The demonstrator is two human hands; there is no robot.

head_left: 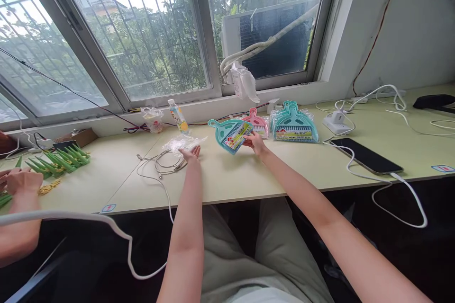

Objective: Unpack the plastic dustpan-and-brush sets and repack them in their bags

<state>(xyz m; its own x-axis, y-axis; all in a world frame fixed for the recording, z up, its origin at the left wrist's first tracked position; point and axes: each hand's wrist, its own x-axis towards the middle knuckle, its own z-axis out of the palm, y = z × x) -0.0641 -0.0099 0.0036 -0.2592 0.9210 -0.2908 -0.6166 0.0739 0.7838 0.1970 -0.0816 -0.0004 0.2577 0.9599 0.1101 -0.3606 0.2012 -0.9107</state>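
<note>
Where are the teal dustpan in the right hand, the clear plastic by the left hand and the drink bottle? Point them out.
Teal dustpan (235, 135), head view: on its printed label.
Clear plastic (182, 143), head view: middle of its crumpled film.
Drink bottle (178, 118), head view: on its printed wrapper.

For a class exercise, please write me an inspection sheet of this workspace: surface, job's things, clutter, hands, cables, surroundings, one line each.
Surface: pale table, seam showing.
Job's things: teal dustpan set, held tilted; teal stack and pink set near the window.
Clutter: clear plastic, bottle, phone.
Hands: right hand grips the dustpan set; left hand at the clear plastic, grip unclear.
Cables: grey cable coiled; white cable plugged into the phone.
Surroundings: barred window; another person's hand beside green pieces.
</note>
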